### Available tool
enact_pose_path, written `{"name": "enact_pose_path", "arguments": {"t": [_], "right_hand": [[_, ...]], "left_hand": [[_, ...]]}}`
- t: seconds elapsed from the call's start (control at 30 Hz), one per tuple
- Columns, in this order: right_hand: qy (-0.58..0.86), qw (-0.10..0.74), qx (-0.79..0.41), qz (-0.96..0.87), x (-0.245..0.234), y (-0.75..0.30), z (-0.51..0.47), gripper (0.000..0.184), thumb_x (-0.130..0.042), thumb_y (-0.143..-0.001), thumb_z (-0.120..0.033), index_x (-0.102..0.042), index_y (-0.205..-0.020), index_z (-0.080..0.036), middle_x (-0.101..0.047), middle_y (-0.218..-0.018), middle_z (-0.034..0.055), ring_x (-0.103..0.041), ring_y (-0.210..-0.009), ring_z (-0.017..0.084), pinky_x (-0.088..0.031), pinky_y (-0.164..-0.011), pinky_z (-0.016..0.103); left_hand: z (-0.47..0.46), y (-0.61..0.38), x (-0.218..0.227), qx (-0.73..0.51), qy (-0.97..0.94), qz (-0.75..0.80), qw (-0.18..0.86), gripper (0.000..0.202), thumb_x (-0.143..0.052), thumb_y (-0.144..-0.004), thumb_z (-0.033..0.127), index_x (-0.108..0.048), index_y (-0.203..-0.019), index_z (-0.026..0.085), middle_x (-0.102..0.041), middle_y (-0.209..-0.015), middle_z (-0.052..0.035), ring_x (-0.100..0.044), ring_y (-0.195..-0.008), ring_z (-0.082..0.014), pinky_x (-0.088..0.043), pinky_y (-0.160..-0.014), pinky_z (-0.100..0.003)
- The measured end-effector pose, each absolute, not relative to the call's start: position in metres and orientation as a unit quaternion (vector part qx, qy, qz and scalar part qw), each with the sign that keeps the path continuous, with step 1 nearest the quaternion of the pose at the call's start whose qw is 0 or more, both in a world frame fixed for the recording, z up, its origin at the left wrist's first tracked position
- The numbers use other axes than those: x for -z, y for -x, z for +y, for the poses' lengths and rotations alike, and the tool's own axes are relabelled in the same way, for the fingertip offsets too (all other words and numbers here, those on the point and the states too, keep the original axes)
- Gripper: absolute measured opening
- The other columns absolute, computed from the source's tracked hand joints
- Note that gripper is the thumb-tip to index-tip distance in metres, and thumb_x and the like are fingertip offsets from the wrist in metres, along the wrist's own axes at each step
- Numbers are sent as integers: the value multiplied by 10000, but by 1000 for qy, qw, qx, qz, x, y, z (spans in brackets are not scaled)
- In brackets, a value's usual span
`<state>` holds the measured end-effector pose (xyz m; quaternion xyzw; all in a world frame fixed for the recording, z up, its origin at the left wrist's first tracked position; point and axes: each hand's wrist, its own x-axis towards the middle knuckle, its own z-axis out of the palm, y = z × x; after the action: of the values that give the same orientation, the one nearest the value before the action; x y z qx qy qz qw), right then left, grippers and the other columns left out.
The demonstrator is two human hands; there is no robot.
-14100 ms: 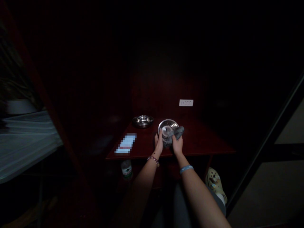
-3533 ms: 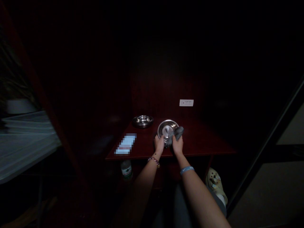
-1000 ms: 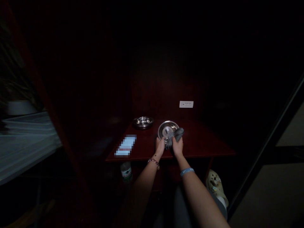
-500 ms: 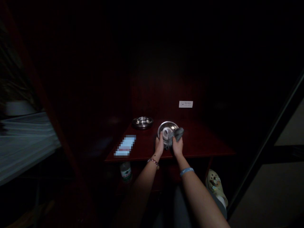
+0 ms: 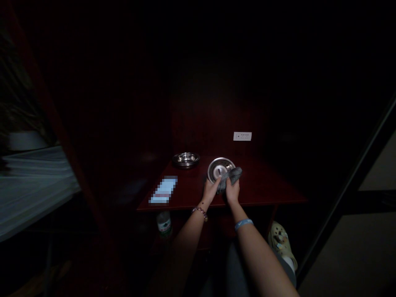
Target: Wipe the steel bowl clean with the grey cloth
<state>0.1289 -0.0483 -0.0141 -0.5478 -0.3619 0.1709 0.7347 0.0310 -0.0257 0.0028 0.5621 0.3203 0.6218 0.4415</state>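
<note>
Over the front part of the red table (image 5: 262, 181), a steel bowl (image 5: 219, 168) was tilted toward the person. Both forearms (image 5: 189, 237) stretched forward, converging there. The left hand (image 5: 210, 190) gripped the bowl's near side, thumb (image 5: 218, 180) inside; the right hand (image 5: 232, 191) pinched a grey cloth (image 5: 229, 177) against it.

The person's left hand (image 5: 210, 190) grips a steel bowl (image 5: 218, 167) tipped towards them, thumb inside the rim, while the right hand (image 5: 232, 192) presses a grey cloth (image 5: 234, 175) against its near right side. On the dark red surface (image 5: 262, 187), more bowls (image 5: 186, 159) sit behind and to the left, with a pixelated rectangle (image 5: 163, 189) nearer. I see a socket (image 5: 242, 136) on the back wall and a bottle (image 5: 164, 223) below.
</note>
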Motion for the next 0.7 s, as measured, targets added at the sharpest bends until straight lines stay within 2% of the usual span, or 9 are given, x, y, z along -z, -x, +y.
{"name": "enact_pose_path", "arguments": {"t": [0.13, 0.47, 0.7], "right_hand": [[552, 738, -161, -353, 15, -129, -48, 522, -575, -816, -429, -572, -1260, -155, -709, -1148, 105, -672, -1073, 271, -502, -954, 373], [556, 735, -161, -354, 14, -127, -49, 501, -592, -800, -400, -580, -1254, -190, -711, -1156, 99, -673, -1082, 274, -498, -979, 393], [565, 725, -162, -358, 10, -126, -52, 499, -584, -812, -386, -575, -1257, -161, -701, -1169, 127, -669, -1086, 275, -504, -964, 385]], "left_hand": [[-23, -29, -1, -601, -583, 344, 424, 346, -716, -768, 245, -684, -1092, 128, -734, -1142, -139, -677, -1117, -239, -483, -1010, -335], [-24, -29, -2, -618, -560, 359, 420, 353, -654, -784, 148, -665, -1135, 115, -715, -1205, -136, -670, -1131, -226, -482, -1009, -329], [-26, -30, -6, -628, -535, 367, 429, 312, -680, -753, 129, -691, -1065, 129, -741, -1143, -114, -683, -1104, -216, -490, -995, -308]]}}
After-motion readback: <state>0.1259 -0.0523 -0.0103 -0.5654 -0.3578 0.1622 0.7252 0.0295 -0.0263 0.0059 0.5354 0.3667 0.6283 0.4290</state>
